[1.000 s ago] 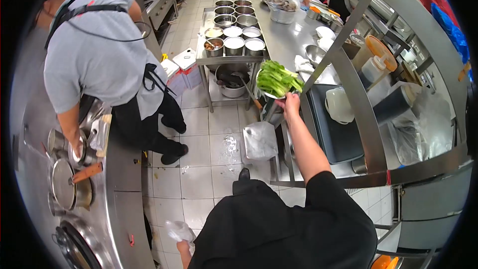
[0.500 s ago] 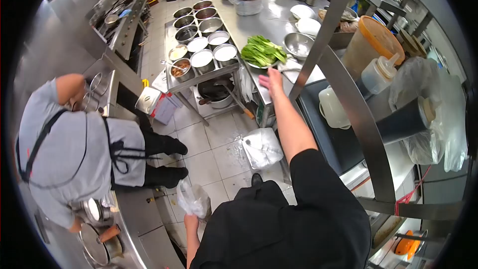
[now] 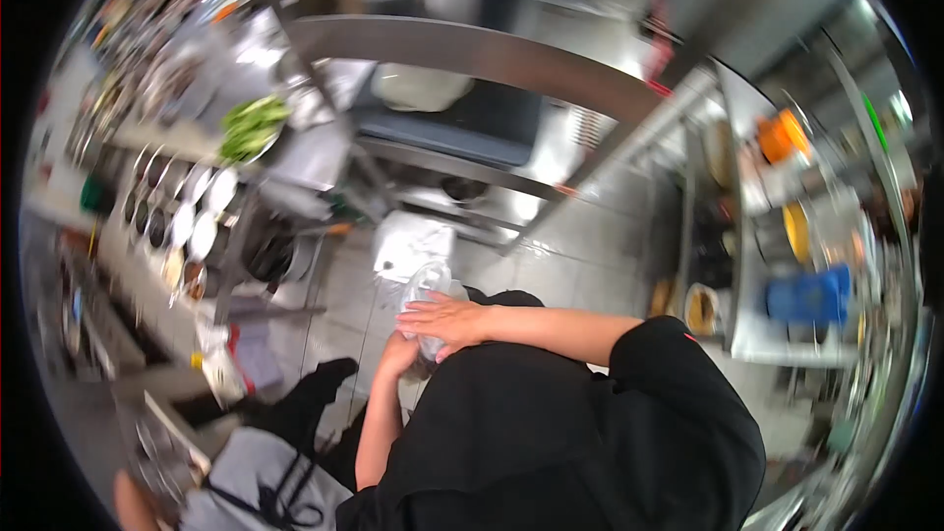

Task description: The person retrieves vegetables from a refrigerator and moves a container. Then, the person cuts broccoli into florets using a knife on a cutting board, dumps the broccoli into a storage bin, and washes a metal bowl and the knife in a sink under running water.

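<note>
Nearer the wearer than the dark tray point(image 3: 506, 123), a clear plastic bag point(image 3: 427, 283) is clasped in the left hand point(image 3: 397, 352), the right hand point(image 3: 450, 322) laid across it, grip unclear; leafy greens point(image 3: 252, 128) sit left of the tray.

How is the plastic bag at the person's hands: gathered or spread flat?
Gathered: the plastic bag bunches up at the left hand and right hand. Its mouth: cannot tell.
</note>
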`<state>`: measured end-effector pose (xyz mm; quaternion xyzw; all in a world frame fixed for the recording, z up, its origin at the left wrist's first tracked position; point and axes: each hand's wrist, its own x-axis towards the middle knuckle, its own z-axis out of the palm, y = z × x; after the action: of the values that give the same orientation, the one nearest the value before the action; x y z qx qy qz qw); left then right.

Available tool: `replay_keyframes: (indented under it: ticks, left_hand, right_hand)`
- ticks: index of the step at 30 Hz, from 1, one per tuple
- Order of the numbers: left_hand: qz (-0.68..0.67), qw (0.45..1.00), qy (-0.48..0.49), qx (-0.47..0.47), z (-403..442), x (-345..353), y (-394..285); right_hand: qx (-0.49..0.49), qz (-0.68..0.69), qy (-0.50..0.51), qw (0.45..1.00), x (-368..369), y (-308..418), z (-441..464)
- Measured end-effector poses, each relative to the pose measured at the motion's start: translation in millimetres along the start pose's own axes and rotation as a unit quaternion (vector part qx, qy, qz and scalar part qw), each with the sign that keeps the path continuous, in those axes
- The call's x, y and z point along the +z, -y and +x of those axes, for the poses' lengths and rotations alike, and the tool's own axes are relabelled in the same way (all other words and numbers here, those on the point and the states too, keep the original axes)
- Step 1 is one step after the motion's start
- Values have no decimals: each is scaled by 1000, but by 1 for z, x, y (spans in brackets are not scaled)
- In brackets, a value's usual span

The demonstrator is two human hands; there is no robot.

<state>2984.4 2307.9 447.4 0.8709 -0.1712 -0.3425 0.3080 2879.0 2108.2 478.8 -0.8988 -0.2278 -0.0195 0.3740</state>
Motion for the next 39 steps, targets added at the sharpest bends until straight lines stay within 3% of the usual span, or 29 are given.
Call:
replay_keyframes:
  ticks: [2, 3, 4, 6, 7, 8, 9, 10, 11, 12, 13, 14, 15, 16, 17, 19, 20, 21, 22, 24, 25, 28, 30, 33, 35, 39]
  left_hand:
    - [-102, 968, 218, 67, 30, 14, -29]
    - [-80, 959, 270, 27, 47, 24, -36]
    - [-66, 954, 290, 35, 53, 43, -52]
    - [-17, 941, 335, 54, 60, 87, -86]
    - [-5, 934, 353, 63, 61, 112, -100]
    - [37, 930, 341, 133, 61, 139, -116]
    - [73, 922, 322, 201, 55, 167, -132]
    - [106, 909, 301, 268, 52, 195, -150]
    - [112, 902, 312, 276, 49, 216, -180]
    - [189, 846, 329, 375, 42, 227, -217]
    - [260, 775, 336, 467, 35, 245, -244]
    - [263, 774, 337, 467, 29, 273, -260]
    - [302, 718, 346, 522, 24, 304, -276]
    - [339, 657, 353, 573, 23, 336, -292]
    - [343, 658, 351, 571, 28, 372, -306]
    - [403, 661, 423, 471, 49, 450, -331]
    - [405, 664, 419, 468, 62, 487, -346]
    - [423, 651, 460, 431, 75, 521, -360]
    - [439, 635, 499, 393, 89, 551, -370]
    - [436, 638, 479, 416, 119, 601, -381]
    - [445, 641, 484, 395, 132, 621, -392]
    - [476, 636, 486, 364, 179, 663, -426]
    - [559, 593, 487, 313, 225, 689, -445]
    - [578, 612, 452, 296, 303, 723, -487]
    - [600, 606, 442, 277, 351, 749, -531]
    - [630, 571, 452, 270, 459, 823, -620]
  right_hand:
    - [74, -39, -32, 996, -2, -11, -45]
    - [159, 9, -25, 987, -8, -13, -66]
    - [241, 59, -20, 968, -12, -13, -88]
    - [308, 73, -85, 945, -10, -13, -140]
    - [382, 134, -101, 909, -18, -12, -167]
    - [450, 195, -119, 863, -25, -10, -199]
    - [459, 195, -132, 857, -16, -17, -235]
    - [458, 222, -226, 831, 7, -35, -273]
    - [451, 245, -318, 797, 20, -49, -302]
    - [453, 246, -324, 793, 23, -53, -318]
    - [441, 427, -409, 676, 21, -53, -338]
    - [404, 585, -472, 522, 18, -52, -361]
    - [400, 587, -470, 523, 12, -55, -385]
    - [400, 621, -498, 454, 5, -63, -412]
    - [397, 651, -522, 383, -1, -74, -440]
    - [416, 635, -524, 386, -15, -107, -498]
    - [436, 617, -529, 386, -16, -127, -527]
    - [533, 499, -513, 452, -1, -157, -560]
    - [531, 504, -509, 452, -8, -166, -588]
    - [662, 114, -512, 535, -34, -176, -634]
    - [636, 73, -567, 518, -49, -176, -654]
    - [641, 115, -569, 502, -55, -186, -704]
    - [676, 147, -524, 497, -46, -197, -730]
    - [716, 193, -481, 468, -39, -231, -759]
    - [690, 289, -524, 408, -73, -251, -773]
    - [649, 324, -582, 368, -200, -335, -795]
